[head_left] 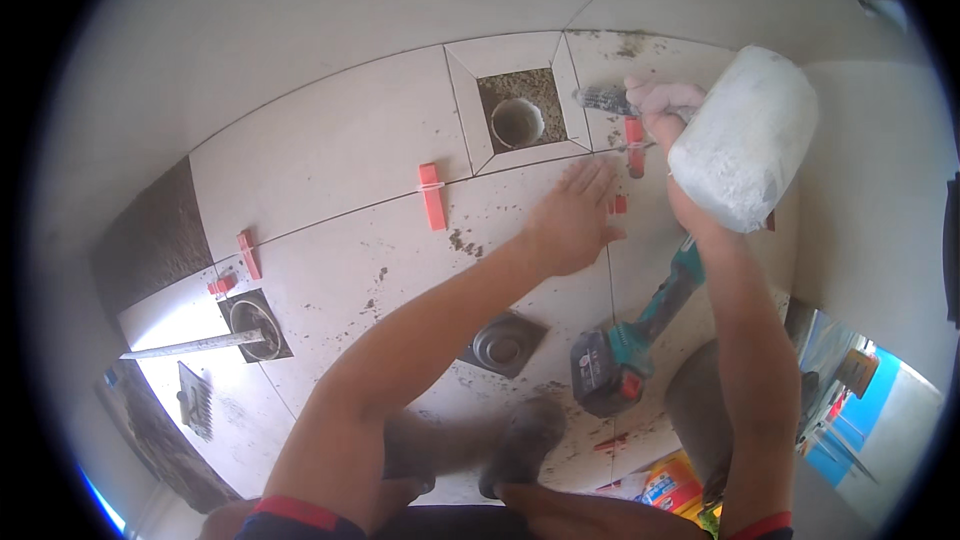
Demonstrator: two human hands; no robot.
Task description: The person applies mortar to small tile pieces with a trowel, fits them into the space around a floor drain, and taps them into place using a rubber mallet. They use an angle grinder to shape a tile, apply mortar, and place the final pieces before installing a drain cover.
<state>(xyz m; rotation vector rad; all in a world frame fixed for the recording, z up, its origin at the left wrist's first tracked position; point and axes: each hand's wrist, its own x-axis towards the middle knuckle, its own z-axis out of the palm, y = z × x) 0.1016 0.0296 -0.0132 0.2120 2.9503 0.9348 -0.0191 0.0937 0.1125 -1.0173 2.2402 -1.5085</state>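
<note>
Right hand (pixel 665 110): our fingers are wrapped round the handle of a white-headed mallet (pixel 745 140), clamped on it.
Mallet position: the head hangs above the right side of the tiling; the dark butt points left, toward the mitred drain frame (pixel 505 52).
Left hand (pixel 575 225): palm down, fingers straight, gripping nothing, over the pale floor tile (pixel 350 250) just below the frame; we cannot quite tell whether it presses or hovers.
Pipe mouth (pixel 517 123): open, within the rough mortar bed inside the frame.
Levelling wedges (pixel 432 195): red, along the joints; one sits just beside our right hand.
Cordless tool (pixel 630 345): teal and black, front end hidden behind our right forearm.
Finger risk: a swing straying left could catch our left hand.
Tile risk: a hard, off-centre blow could chip the frame's narrow strips or sink one edge.
Surface risk: loose mortar crumbs (pixel 465 242) caught under the mallet could scratch the tile.
</note>
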